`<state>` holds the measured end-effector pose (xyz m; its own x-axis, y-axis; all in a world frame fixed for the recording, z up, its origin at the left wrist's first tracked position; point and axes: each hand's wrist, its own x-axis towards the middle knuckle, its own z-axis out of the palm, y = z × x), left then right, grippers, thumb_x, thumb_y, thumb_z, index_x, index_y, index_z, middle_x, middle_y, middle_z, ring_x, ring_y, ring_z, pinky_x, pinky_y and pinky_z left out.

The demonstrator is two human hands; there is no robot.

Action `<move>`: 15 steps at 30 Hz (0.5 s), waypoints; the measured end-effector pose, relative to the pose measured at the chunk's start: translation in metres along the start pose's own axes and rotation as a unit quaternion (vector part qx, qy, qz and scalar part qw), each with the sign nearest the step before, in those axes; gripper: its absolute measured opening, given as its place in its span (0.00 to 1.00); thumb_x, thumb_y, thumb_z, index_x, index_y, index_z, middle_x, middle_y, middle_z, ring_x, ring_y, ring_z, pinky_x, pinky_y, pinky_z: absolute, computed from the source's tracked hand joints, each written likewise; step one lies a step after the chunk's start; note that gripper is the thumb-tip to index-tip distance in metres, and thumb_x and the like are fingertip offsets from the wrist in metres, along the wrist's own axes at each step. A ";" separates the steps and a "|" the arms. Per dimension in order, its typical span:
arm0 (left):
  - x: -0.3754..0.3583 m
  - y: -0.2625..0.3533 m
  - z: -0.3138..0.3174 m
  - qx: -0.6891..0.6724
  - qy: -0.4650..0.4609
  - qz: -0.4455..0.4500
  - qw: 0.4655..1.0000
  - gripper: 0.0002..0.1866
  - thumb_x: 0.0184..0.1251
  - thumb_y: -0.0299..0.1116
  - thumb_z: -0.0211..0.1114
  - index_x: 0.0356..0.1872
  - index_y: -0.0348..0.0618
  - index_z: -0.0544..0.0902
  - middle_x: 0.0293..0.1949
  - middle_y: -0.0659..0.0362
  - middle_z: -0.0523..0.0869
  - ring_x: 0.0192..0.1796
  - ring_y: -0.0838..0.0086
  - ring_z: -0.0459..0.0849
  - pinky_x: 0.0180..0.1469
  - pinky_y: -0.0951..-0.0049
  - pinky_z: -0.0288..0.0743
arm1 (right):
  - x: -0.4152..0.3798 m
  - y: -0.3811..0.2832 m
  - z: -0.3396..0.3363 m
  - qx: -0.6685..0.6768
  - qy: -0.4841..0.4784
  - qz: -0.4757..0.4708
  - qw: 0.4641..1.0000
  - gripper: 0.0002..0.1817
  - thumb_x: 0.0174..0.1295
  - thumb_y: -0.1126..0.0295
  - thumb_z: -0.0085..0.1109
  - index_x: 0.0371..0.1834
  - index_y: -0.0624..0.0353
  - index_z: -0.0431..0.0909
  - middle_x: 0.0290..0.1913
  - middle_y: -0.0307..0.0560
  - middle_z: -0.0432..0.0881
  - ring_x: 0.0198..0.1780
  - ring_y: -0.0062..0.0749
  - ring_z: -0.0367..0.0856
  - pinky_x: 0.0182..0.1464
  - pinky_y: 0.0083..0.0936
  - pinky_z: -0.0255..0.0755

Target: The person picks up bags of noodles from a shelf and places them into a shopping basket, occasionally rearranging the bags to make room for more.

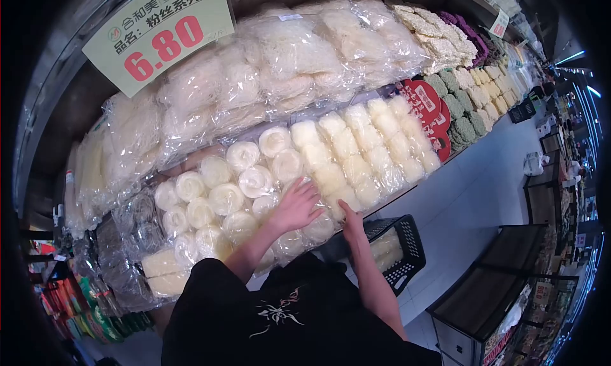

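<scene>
Rows of round white noodle nests (227,199) in clear wrap lie on the sloping display in front of me. Beside them on the right are packs of pale rectangular noodle blocks (331,177). My left hand (298,207) rests on the wrapped nests, open, with its fingers spread and the palm down. Close by on the right, my right hand (351,221) is closed at the front edge of a block pack. Its thumb lies against the pack, while its other fingers are mostly hidden.
A black basket (414,245) with pale packs inside hangs near my right forearm. Large bags of dried noodles (286,51) line the upper shelf below a price sign (159,32). Green noodle blocks (468,108) lie farther right. A dark display stand (487,283) stands across the aisle.
</scene>
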<state>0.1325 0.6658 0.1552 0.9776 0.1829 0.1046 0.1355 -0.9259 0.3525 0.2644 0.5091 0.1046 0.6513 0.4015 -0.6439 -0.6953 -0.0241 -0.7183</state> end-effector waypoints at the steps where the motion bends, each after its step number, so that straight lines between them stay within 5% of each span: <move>1: 0.000 0.000 0.000 -0.004 0.015 0.000 1.000 0.24 0.68 0.51 0.55 0.52 0.40 0.81 0.56 0.50 0.79 0.68 0.61 0.68 0.76 0.55 0.44 | -0.005 -0.011 0.007 -0.045 0.011 -0.003 0.999 0.27 0.55 0.73 0.68 0.57 0.69 0.70 0.53 0.54 0.78 0.48 0.39 0.82 0.40 0.35 0.81; 8: 0.011 0.006 0.005 -0.020 0.002 -0.014 1.000 0.21 0.68 0.47 0.57 0.51 0.41 0.80 0.56 0.49 0.79 0.68 0.60 0.68 0.77 0.56 0.44 | -0.020 -0.074 0.044 -0.042 0.003 -0.080 0.996 0.23 0.54 0.72 0.69 0.53 0.67 0.76 0.47 0.47 0.83 0.46 0.33 0.82 0.47 0.29 0.76; 11: 0.025 0.022 0.005 -0.102 0.096 -0.069 0.988 0.22 0.66 0.44 0.59 0.54 0.39 0.77 0.55 0.48 0.79 0.65 0.61 0.72 0.74 0.59 0.53 | -0.031 -0.095 0.053 -0.035 -0.061 -0.113 0.991 0.23 0.53 0.72 0.69 0.52 0.67 0.76 0.47 0.48 0.83 0.46 0.31 0.82 0.50 0.26 0.74; 12: 0.030 0.030 0.008 -0.326 0.134 -0.155 0.923 0.22 0.66 0.41 0.61 0.56 0.39 0.75 0.56 0.48 0.78 0.64 0.61 0.73 0.71 0.60 0.56 | -0.042 -0.100 0.056 -0.030 -0.058 -0.114 0.991 0.23 0.53 0.72 0.69 0.52 0.67 0.76 0.47 0.48 0.83 0.46 0.31 0.82 0.50 0.26 0.74; 13: 0.035 0.037 0.011 -0.529 0.162 -0.232 0.800 0.23 0.65 0.38 0.62 0.58 0.39 0.73 0.57 0.48 0.78 0.64 0.61 0.74 0.69 0.60 0.60 | -0.053 -0.105 0.058 -0.019 -0.058 -0.122 0.991 0.22 0.53 0.72 0.69 0.52 0.67 0.76 0.47 0.48 0.83 0.46 0.31 0.82 0.50 0.25 0.74; 14: 0.038 0.042 0.018 -0.528 0.160 -0.230 0.801 0.23 0.65 0.38 0.62 0.58 0.39 0.73 0.57 0.48 0.78 0.64 0.61 0.74 0.69 0.60 0.60 | -0.063 -0.109 0.057 -0.009 -0.059 -0.130 0.990 0.22 0.54 0.72 0.69 0.52 0.67 0.77 0.47 0.48 0.83 0.46 0.30 0.82 0.50 0.25 0.74; 15: 0.042 0.045 0.027 -0.711 0.153 -0.251 0.638 0.25 0.66 0.41 0.60 0.61 0.40 0.70 0.58 0.50 0.78 0.64 0.61 0.73 0.68 0.59 0.61 | -0.071 -0.110 0.053 -0.008 -0.057 -0.130 0.990 0.22 0.54 0.72 0.69 0.52 0.67 0.77 0.47 0.48 0.83 0.46 0.30 0.82 0.50 0.25 0.74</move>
<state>0.1844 0.6231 0.1503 0.7616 0.5962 -0.2539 -0.0771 0.4725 0.8780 0.2784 0.5318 0.2434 0.7683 0.4973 -0.4030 -0.5033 0.0806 -0.8603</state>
